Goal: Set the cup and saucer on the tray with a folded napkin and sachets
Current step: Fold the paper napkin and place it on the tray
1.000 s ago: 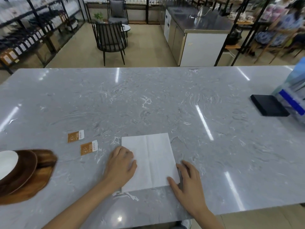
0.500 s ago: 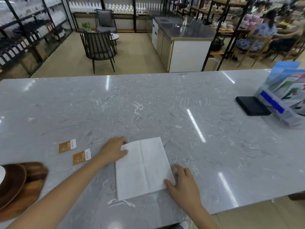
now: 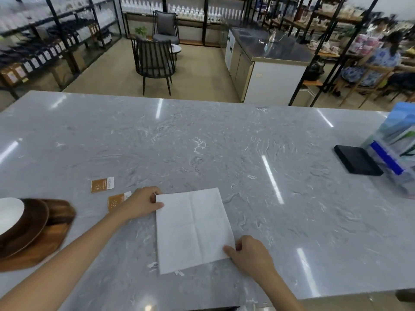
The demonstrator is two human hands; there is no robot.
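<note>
A white napkin (image 3: 193, 227) lies spread flat on the grey marble counter (image 3: 224, 153), creased down its middle. My left hand (image 3: 141, 204) pinches its far left corner. My right hand (image 3: 251, 253) pinches its near right corner. Two orange sachets lie left of the napkin: one (image 3: 102, 184) farther back, the other (image 3: 116, 201) partly behind my left hand. At the left edge a wooden tray (image 3: 52, 239) carries a dark saucer (image 3: 29, 223) with a white dish (image 3: 10, 211) on it. No cup shows.
A black flat box (image 3: 357, 159) and a clear stand of blue leaflets (image 3: 395, 153) sit at the counter's right end. Beyond the counter are black chairs, shelving and a steel-topped unit. People sit at the far right.
My left hand slid from lying flat on the napkin to its far left corner. My right hand closed on the near right corner. The view shifted a little.
</note>
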